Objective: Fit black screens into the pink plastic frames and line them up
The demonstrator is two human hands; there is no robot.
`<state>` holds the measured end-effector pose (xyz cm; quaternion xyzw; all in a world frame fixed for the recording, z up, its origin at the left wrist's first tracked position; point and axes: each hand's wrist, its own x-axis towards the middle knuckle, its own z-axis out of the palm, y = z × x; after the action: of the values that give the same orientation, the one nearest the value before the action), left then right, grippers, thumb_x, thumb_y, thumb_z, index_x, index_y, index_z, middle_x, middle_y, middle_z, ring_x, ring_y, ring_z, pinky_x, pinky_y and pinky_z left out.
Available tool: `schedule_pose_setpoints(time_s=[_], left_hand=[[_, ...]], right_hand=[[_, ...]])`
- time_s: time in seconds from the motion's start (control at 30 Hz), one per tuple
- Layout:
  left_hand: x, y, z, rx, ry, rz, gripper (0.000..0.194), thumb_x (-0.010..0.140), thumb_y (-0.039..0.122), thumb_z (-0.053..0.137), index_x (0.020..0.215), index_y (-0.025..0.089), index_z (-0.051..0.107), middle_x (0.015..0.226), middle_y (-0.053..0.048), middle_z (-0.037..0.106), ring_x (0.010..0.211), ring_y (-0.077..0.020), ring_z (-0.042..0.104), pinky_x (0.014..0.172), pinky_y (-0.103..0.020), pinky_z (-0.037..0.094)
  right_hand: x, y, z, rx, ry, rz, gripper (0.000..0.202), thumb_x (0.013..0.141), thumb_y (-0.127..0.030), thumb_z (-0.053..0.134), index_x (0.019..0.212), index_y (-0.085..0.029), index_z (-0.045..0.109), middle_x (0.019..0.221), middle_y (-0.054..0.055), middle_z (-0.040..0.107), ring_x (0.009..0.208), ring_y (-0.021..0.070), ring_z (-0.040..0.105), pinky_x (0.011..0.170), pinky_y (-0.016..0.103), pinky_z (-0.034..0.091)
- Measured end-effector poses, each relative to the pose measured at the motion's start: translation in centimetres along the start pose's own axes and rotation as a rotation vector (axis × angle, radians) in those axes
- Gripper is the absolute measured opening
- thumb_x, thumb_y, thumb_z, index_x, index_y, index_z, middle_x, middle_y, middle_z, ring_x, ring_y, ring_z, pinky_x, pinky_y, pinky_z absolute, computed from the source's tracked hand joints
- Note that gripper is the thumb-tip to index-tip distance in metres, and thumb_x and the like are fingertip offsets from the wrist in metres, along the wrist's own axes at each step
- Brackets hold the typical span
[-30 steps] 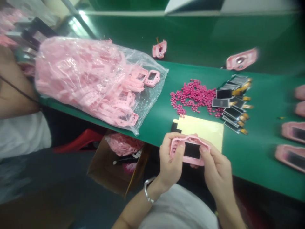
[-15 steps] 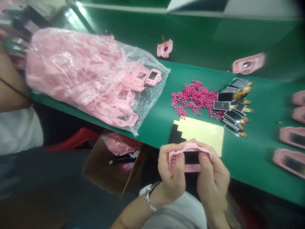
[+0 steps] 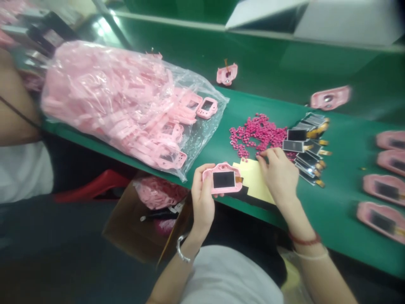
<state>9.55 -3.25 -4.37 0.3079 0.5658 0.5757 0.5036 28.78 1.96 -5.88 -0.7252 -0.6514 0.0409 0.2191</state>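
Observation:
My left hand (image 3: 204,202) grips a pink plastic casing (image 3: 238,173) by its left end. A dark rectangular display screen (image 3: 224,179) sits in the casing, with an orange ribbon cable at its right side. My right hand (image 3: 280,175) is at the near edge of a pile of small magenta button pieces (image 3: 262,128), over a yellow sheet (image 3: 257,181). Its thumb and fingertips are pinched together; whatever is between them is too small to make out. Right of the pile, loose screens (image 3: 294,146) with orange ribbon cables lie fanned out.
A clear plastic bag (image 3: 104,88) full of pink casings covers the left of the green table (image 3: 341,202). Several casings with screens (image 3: 384,188) line the right side. Below stands a cardboard box (image 3: 126,228). Another person's arm (image 3: 17,101) shows at the far left.
My right hand has left the casing and moved up to the magenta pieces. My left hand has shifted left with the casing, which now shows its screen and ribbon cable.

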Motion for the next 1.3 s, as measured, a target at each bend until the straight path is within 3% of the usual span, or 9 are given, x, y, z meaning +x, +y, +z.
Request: schedule_pose_setpoints(time_s=[0.07, 0.23, 0.53, 0.7, 0.8, 0.93, 1.07, 1.17, 1.3], left_hand=[[-0.2, 0.0, 0.0, 0.007, -0.032, -0.003, 0.028, 0.100, 0.045, 0.061, 0.108, 0.019, 0.066, 0.087, -0.003, 0.073, 0.050, -0.0092, 0.059, 0.045, -0.018, 0.042], [-0.2, 0.4, 0.4, 0.010, -0.137, -0.031, 0.031, 0.100, 0.048, 0.060, 0.108, 0.019, 0.068, 0.078, -0.001, 0.070, 0.051, -0.0095, 0.058, 0.046, -0.018, 0.043], [-0.6, 1.5, 1.6, -0.010, -0.231, -0.083, 0.032, 0.099, 0.049, 0.060, 0.105, 0.018, 0.067, 0.075, 0.000, 0.064, 0.052, -0.0097, 0.055, 0.046, -0.018, 0.042], [-0.7, 1.0, 2.5, -0.015, -0.402, -0.178, 0.038, 0.100, 0.055, 0.055, 0.102, 0.020, 0.068, 0.073, 0.000, 0.062, 0.050, -0.0113, 0.052, 0.045, -0.022, 0.042], [-1.1, 0.4, 3.1, 0.004, -0.542, -0.210, 0.048, 0.103, 0.061, 0.045, 0.101, 0.021, 0.071, 0.072, -0.001, 0.061, 0.051, -0.0123, 0.052, 0.046, -0.023, 0.042], [-2.3, 0.5, 3.5, -0.007, -0.613, -0.224, 0.054, 0.107, 0.061, 0.035, 0.105, 0.020, 0.071, 0.073, -0.001, 0.058, 0.055, -0.0119, 0.051, 0.049, -0.022, 0.041], [-3.1, 1.3, 3.2, -0.058, -0.673, -0.298, 0.029, 0.104, 0.044, 0.050, 0.110, 0.022, 0.068, 0.079, 0.000, 0.058, 0.060, -0.0116, 0.051, 0.053, -0.021, 0.044], [-2.6, 1.4, 2.7, -0.020, -0.608, -0.300, 0.022, 0.094, 0.032, 0.059, 0.112, 0.022, 0.067, 0.082, 0.000, 0.060, 0.059, -0.0106, 0.053, 0.050, -0.019, 0.044], [-0.8, 0.5, 2.1, 0.034, -0.267, -0.134, 0.025, 0.096, 0.036, 0.060, 0.115, 0.020, 0.062, 0.085, 0.000, 0.063, 0.054, -0.0080, 0.052, 0.044, -0.016, 0.041]], right_hand=[[-0.3, 0.7, -0.1, 0.035, -0.027, -0.043, 0.024, 0.101, -0.033, 0.051, 0.096, -0.018, 0.069, 0.099, 0.010, 0.068, 0.074, 0.0191, 0.058, 0.058, 0.031, 0.032], [-0.5, 2.4, -0.5, 0.139, -0.055, -0.126, 0.034, 0.100, -0.030, 0.050, 0.126, -0.014, 0.065, 0.100, 0.012, 0.064, 0.086, 0.0244, 0.062, 0.073, 0.036, 0.049], [-1.6, 3.1, -4.2, 0.324, 0.105, -0.076, 0.028, 0.102, -0.037, 0.057, 0.118, -0.020, 0.072, 0.100, 0.007, 0.070, 0.085, 0.0189, 0.068, 0.077, 0.033, 0.055], [-3.9, 0.5, -8.1, 0.601, -0.191, -0.063, 0.015, 0.101, -0.038, 0.064, 0.104, -0.025, 0.069, 0.090, 0.000, 0.071, 0.075, 0.0137, 0.066, 0.067, 0.025, 0.051], [-5.1, -1.7, -8.9, 0.594, -0.307, -0.106, 0.013, 0.100, -0.037, 0.065, 0.106, -0.025, 0.066, 0.079, -0.003, 0.069, 0.063, 0.0117, 0.063, 0.059, 0.024, 0.048], [-5.9, -3.1, -8.0, 0.372, -0.165, -0.258, 0.006, 0.103, -0.029, 0.062, 0.106, -0.026, 0.065, 0.093, -0.002, 0.073, 0.076, 0.0123, 0.068, 0.064, 0.024, 0.047], [-5.8, -2.8, -7.4, 0.151, 0.054, -0.373, 0.006, 0.103, -0.030, 0.063, 0.105, -0.024, 0.063, 0.107, 0.004, 0.070, 0.096, 0.0172, 0.068, 0.070, 0.027, 0.047], [-5.6, -1.3, -7.3, 0.283, 0.126, -0.312, 0.013, 0.099, -0.031, 0.068, 0.108, -0.023, 0.063, 0.111, 0.007, 0.066, 0.099, 0.0201, 0.065, 0.077, 0.030, 0.050], [-6.7, 0.9, -6.1, 0.419, 0.149, -0.083, 0.009, 0.102, -0.027, 0.060, 0.108, -0.022, 0.066, 0.099, 0.004, 0.067, 0.081, 0.0158, 0.062, 0.077, 0.030, 0.051]])
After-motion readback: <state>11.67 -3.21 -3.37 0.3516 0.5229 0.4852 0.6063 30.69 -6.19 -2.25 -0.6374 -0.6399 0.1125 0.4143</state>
